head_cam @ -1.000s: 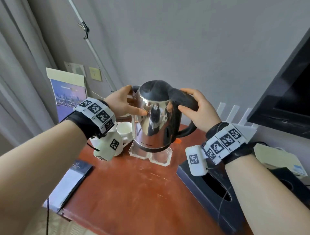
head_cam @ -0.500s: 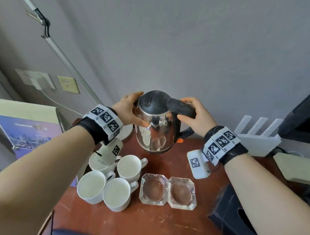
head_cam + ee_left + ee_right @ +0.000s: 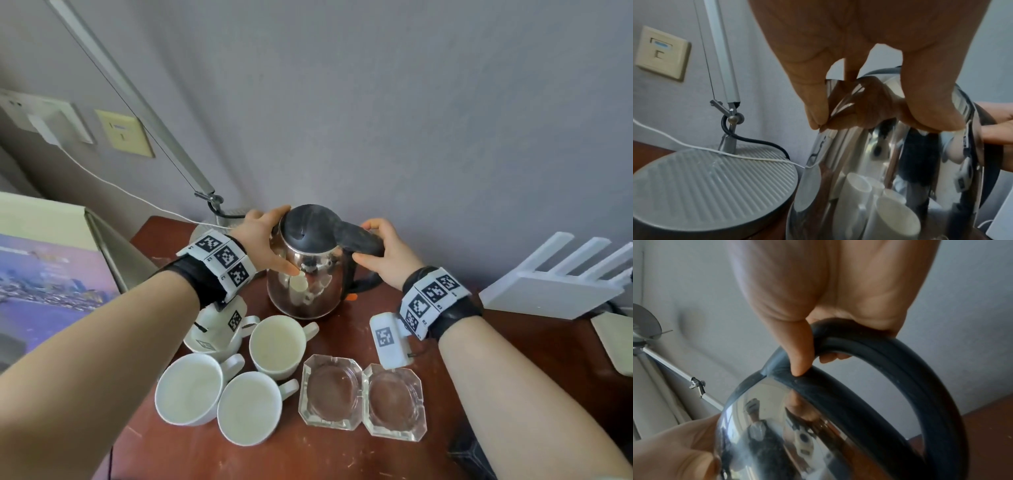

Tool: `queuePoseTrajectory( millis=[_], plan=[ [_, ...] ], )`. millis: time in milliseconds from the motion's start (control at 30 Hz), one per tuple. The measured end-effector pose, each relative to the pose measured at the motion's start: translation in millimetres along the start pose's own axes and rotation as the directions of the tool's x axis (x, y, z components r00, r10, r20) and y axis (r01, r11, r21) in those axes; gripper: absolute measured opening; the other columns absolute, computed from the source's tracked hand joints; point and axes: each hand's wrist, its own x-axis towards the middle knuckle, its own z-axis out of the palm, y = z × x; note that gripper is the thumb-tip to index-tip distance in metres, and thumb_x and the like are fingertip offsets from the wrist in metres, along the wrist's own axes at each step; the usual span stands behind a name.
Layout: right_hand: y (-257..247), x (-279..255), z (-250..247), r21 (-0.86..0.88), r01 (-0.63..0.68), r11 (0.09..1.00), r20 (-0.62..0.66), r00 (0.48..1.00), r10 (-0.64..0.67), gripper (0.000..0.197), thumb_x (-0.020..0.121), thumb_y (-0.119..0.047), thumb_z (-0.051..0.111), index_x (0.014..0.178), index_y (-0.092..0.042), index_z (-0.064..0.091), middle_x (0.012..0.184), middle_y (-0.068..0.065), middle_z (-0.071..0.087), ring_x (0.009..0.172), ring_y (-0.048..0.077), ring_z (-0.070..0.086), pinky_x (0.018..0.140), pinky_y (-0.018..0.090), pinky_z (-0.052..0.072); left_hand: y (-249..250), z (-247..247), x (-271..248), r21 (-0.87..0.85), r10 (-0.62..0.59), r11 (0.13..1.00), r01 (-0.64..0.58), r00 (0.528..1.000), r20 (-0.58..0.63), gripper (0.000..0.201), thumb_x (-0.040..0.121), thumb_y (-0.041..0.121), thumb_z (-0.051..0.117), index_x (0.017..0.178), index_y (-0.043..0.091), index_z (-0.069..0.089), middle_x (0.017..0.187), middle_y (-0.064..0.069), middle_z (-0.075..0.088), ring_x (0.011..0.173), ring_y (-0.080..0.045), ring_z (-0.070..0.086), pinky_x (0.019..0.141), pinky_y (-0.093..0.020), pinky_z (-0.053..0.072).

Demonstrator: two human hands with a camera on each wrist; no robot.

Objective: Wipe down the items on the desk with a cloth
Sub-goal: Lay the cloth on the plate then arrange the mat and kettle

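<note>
Right, the table (image 3: pixel 342 455) carries the lot, and at its back the kettle (image 3: pixel 308 284) is in both hands, low over the wood or just touching it; which, I cannot tell. The left hand (image 3: pixel 263 240) cups the shiny side, its fingers (image 3: pixel 816 113) curled against the steel; the right hand (image 3: pixel 387 257) wraps the black handle (image 3: pixel 890 356). No cloth is in view, so this looks like placing. Next: let go, find the cloth, then the cups (image 3: pixel 277 346) and ashtrays (image 3: pixel 332 394).

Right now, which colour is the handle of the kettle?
Black. The kettle handle shows best in the right wrist view, gripped by the right hand.
</note>
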Motion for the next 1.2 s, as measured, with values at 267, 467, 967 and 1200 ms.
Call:
queuePoseTrajectory(
  millis=[267,467,967,1200],
  plan=[
    [8,-3,7,-0.096,-0.008,0.995,-0.068,0.998,0.002,0.044,0.09,-0.012,0.058,0.129,-0.016,0.039,0.125,0.003,0.048,0.114,0.023,0.051,0.091,0.029,0.04,2,5,0,0.034,-0.005,0.999,0.004,1.0,0.013,0.114,0.064,0.045,0.079,0.149,0.029,0.004,0.143,-0.01,0.024,0.121,-0.026,0.044,0.104,-0.039,0.04],
    [10,-34,0,-0.429,-0.055,0.902,-0.117,0.993,0.005,0.071,0.086,-0.024,0.063,0.145,-0.028,0.024,0.141,0.009,0.031,0.129,0.03,0.037,0.107,0.044,0.033,16,13,-19,-0.036,-0.023,0.999,0.02,0.997,-0.079,0.104,0.074,0.043,0.073,0.149,0.027,0.002,0.152,-0.011,0.007,0.139,-0.028,0.02,0.111,-0.037,0.023],
    [86,-274,-98,-0.533,-0.198,0.822,-0.157,0.978,0.134,0.05,0.091,-0.027,0.056,0.138,-0.027,0.039,0.143,0.002,0.028,0.132,0.024,0.027,0.11,0.032,0.023,173,119,-139,-0.02,0.345,0.937,-0.348,0.934,-0.088,0.082,0.081,0.034,0.069,0.147,0.019,0.022,0.15,-0.01,0.018,0.138,-0.024,0.024,0.11,-0.028,0.022],
    [169,-392,-132,-0.545,-0.39,0.742,-0.136,0.915,0.381,0.04,0.094,-0.028,0.051,0.134,-0.026,0.043,0.143,0.001,0.028,0.133,0.024,0.026,0.109,0.037,0.028,232,219,-177,0.046,0.375,0.922,-0.384,0.918,0.131,0.067,0.086,0.03,0.064,0.144,0.022,0.032,0.15,-0.005,0.02,0.138,-0.021,0.025,0.11,-0.028,0.024]
  ],
)
